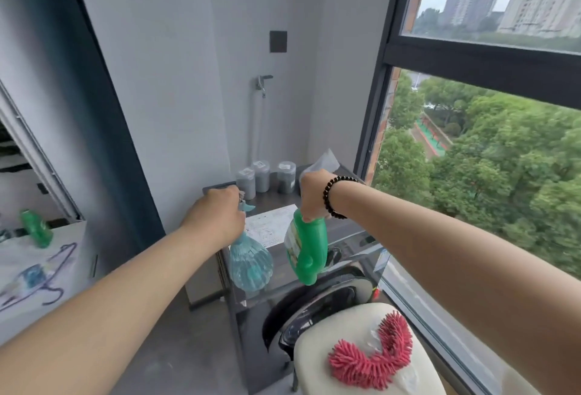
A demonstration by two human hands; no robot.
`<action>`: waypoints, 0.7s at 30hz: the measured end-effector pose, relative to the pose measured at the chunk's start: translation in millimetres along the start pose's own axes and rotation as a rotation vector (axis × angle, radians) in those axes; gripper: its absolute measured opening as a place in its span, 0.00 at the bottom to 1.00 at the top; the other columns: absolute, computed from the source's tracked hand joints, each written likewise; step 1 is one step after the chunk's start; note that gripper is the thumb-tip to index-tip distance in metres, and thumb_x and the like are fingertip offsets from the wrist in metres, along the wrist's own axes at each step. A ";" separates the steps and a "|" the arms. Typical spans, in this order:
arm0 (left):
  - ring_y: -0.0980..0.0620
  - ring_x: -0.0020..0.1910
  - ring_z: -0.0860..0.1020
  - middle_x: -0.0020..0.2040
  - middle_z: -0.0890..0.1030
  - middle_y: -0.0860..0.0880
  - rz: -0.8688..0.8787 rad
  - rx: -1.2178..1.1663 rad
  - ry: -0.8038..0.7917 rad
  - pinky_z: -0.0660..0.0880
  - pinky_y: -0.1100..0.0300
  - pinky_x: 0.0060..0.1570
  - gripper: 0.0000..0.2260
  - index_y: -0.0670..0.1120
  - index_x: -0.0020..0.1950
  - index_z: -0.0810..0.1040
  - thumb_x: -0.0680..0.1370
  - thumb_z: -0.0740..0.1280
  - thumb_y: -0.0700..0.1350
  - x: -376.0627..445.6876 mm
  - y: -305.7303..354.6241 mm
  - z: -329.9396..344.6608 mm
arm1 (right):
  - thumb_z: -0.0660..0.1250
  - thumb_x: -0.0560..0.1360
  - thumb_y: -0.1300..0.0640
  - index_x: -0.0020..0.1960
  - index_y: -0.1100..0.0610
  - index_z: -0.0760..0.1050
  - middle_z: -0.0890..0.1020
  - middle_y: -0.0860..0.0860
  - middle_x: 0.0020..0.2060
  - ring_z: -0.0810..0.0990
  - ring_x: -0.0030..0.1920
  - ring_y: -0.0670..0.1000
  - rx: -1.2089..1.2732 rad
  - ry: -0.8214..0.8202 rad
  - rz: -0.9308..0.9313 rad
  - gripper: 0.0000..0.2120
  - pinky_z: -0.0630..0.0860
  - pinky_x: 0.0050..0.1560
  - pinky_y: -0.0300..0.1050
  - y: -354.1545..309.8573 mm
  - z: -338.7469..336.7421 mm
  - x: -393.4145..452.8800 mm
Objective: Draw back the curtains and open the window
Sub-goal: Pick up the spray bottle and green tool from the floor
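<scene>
A large window with a dark frame fills the right side; trees and tall buildings show through its glass. A dark blue curtain hangs bunched at the left. My left hand is shut on the trigger head of a pale blue spray bottle, which hangs below it. My right hand, with a black bead bracelet on the wrist, is shut on the neck of a green detergent bottle. Both bottles hang above the top of a washing machine.
Three grey-filled jars and a sheet of paper lie on the washing machine top. A tap sits on the wall behind. A cream stool with a pink fuzzy item stands in front. At left, a counter holds another green bottle.
</scene>
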State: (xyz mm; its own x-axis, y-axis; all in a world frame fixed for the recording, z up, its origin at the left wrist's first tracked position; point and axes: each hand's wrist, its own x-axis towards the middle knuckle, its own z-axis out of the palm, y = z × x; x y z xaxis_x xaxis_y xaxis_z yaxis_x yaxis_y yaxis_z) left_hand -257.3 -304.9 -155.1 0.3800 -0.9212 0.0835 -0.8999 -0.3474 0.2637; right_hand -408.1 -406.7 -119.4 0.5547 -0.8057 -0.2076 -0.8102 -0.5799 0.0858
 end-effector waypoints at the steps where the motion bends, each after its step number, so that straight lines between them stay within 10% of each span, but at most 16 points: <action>1: 0.41 0.51 0.77 0.55 0.78 0.41 -0.010 0.006 0.001 0.73 0.55 0.44 0.11 0.44 0.60 0.72 0.78 0.62 0.44 10.9 -3.7 1.6 | 0.69 0.72 0.55 0.34 0.58 0.64 0.74 0.52 0.34 0.74 0.36 0.51 -0.012 -0.008 -0.012 0.16 0.77 0.38 0.43 -2.3 -2.2 13.1; 6: 0.42 0.53 0.77 0.58 0.78 0.43 -0.049 0.037 -0.001 0.76 0.54 0.48 0.14 0.45 0.64 0.72 0.79 0.61 0.45 59.5 -17.3 11.7 | 0.67 0.73 0.57 0.37 0.60 0.65 0.69 0.52 0.34 0.70 0.33 0.50 -0.085 -0.005 -0.049 0.14 0.69 0.27 0.39 -3.6 -6.0 70.3; 21: 0.41 0.57 0.76 0.59 0.78 0.43 -0.066 0.091 -0.084 0.76 0.52 0.52 0.14 0.46 0.66 0.71 0.80 0.61 0.44 165.7 -29.1 42.5 | 0.64 0.75 0.59 0.60 0.63 0.71 0.77 0.58 0.55 0.77 0.46 0.55 0.004 -0.068 -0.086 0.15 0.75 0.42 0.43 -14.6 8.5 196.6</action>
State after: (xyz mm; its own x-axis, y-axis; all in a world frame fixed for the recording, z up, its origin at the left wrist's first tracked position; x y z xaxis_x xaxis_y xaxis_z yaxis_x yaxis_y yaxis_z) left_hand -177.2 -454.9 -189.8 0.4236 -0.9058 -0.0135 -0.8905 -0.4191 0.1769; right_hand -288.9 -555.6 -169.8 0.6078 -0.7432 -0.2797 -0.7613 -0.6456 0.0609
